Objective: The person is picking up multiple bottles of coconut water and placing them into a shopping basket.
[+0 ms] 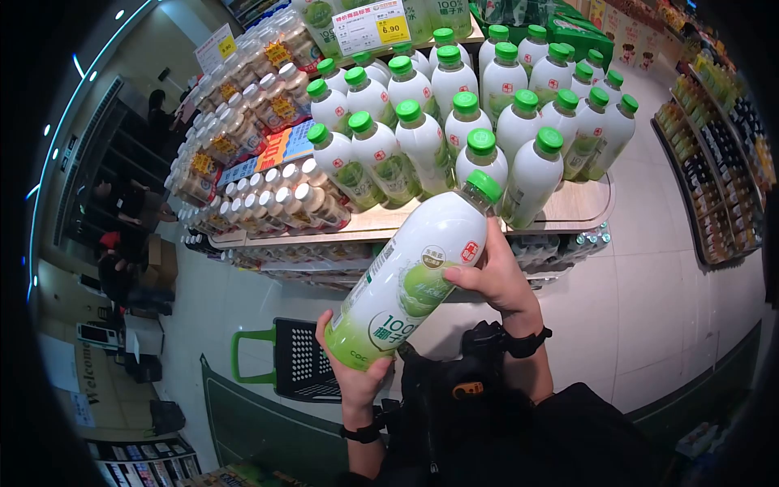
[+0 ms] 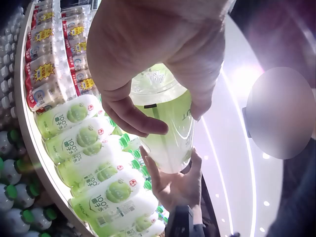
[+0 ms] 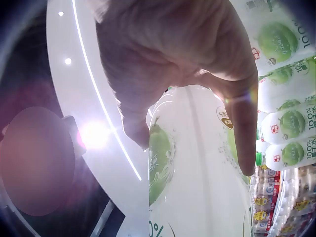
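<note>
A large white and green coconut water bottle [image 1: 418, 272] with a green cap is held tilted in front of the body, its label facing up. My left hand [image 1: 355, 369] grips it round the base, thumb on one side and fingers on the other. Near the shoulder, my right hand [image 1: 497, 272] holds the bottle with its thumb across the front. In the left wrist view, the clear bottom of the bottle [image 2: 168, 116] shows between the left fingers. The right wrist view has the right hand [image 3: 182, 54] spanning the bottle's upper part.
Rows of matching bottles [image 1: 398, 162] stand on a wooden display shelf [image 1: 560, 203] just beyond. Small capped jars [image 1: 276, 203] are stacked to their left, below a price sign [image 1: 373, 26]. A black shopping basket [image 1: 304, 357] with a green handle is on the floor. Another shelf [image 1: 710, 162] stands right.
</note>
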Motion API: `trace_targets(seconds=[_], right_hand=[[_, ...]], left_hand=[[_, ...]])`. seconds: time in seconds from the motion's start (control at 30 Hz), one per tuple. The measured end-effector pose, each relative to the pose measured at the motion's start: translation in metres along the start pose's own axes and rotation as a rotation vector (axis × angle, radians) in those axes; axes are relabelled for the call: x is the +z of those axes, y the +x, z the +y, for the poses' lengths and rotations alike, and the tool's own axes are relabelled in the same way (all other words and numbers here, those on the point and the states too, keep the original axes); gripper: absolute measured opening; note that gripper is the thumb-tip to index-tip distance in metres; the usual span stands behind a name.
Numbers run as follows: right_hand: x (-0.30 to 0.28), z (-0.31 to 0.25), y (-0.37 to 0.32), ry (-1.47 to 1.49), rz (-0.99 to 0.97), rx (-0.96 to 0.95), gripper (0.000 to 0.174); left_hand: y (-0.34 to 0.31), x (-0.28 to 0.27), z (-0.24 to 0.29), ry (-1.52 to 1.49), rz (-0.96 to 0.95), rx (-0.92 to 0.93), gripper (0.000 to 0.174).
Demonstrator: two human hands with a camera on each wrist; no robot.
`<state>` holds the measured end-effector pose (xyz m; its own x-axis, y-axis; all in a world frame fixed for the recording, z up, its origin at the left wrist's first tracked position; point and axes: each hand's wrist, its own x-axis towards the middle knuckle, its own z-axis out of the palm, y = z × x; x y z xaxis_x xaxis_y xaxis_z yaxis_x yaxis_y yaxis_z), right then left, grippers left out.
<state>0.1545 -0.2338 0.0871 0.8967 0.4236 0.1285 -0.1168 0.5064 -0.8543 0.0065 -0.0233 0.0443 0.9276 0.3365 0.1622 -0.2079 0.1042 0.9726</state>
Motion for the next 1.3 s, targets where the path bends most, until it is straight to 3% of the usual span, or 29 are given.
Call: trace_targets(seconds=[0.07, 0.13, 0.37, 0.47, 0.53, 0.57, 0.63, 0.7, 0.77, 0.93, 1.07, 1.13, 1.3], right_hand=[[-0.002, 0.002, -0.001, 0.005, -0.008, -0.007, 0.096], [-0.002, 0.003, -0.002, 0.026, -0.012, -0.033, 0.100], [-0.005, 0.020, -0.008, 0.103, -0.155, -0.146, 0.113], [0.000, 0.020, -0.008, 0.178, -0.193, -0.130, 0.117], [-0.001, 0.021, -0.002, 0.152, -0.212, -0.171, 0.117], [-0.001, 0.021, 0.001, 0.128, -0.234, -0.210, 0.118], [-0.004, 0.021, 0.002, 0.070, -0.226, -0.159, 0.120], [0.000, 0.018, 0.002, 0.009, -0.220, -0.112, 0.121], [0.016, 0.013, -0.003, -0.020, -0.072, -0.016, 0.126], [0.024, 0.023, 0.002, -0.057, -0.102, -0.093, 0.134], [0.028, 0.026, 0.003, 0.009, -0.074, -0.038, 0.137], [0.028, 0.030, 0.001, 0.041, -0.060, -0.022, 0.138], [0.025, 0.025, -0.001, -0.062, -0.117, -0.079, 0.138]], left_hand=[[-0.001, 0.006, 0.004, 0.081, -0.036, 0.043, 0.103], [-0.002, 0.023, 0.016, -0.169, 0.138, -0.094, 0.082], [0.005, 0.001, 0.015, -0.106, -0.013, -0.270, 0.076], [0.002, -0.003, 0.008, -0.105, 0.021, -0.226, 0.079], [0.000, -0.006, 0.004, -0.015, 0.064, -0.009, 0.080], [-0.002, -0.009, 0.001, -0.015, 0.065, -0.010, 0.080], [-0.006, -0.014, -0.004, 0.177, 0.118, 0.147, 0.094], [-0.007, -0.011, 0.001, 0.197, 0.129, 0.176, 0.096], [-0.009, -0.007, 0.002, 0.219, 0.138, 0.198, 0.098], [-0.011, 0.016, -0.001, 0.334, 0.158, 0.335, 0.101], [-0.011, 0.008, 0.008, 0.384, 0.099, 0.275, 0.110], [-0.005, 0.003, 0.025, 0.187, -0.023, 0.073, 0.115], [0.004, -0.015, 0.021, 0.102, -0.121, -0.034, 0.110]])
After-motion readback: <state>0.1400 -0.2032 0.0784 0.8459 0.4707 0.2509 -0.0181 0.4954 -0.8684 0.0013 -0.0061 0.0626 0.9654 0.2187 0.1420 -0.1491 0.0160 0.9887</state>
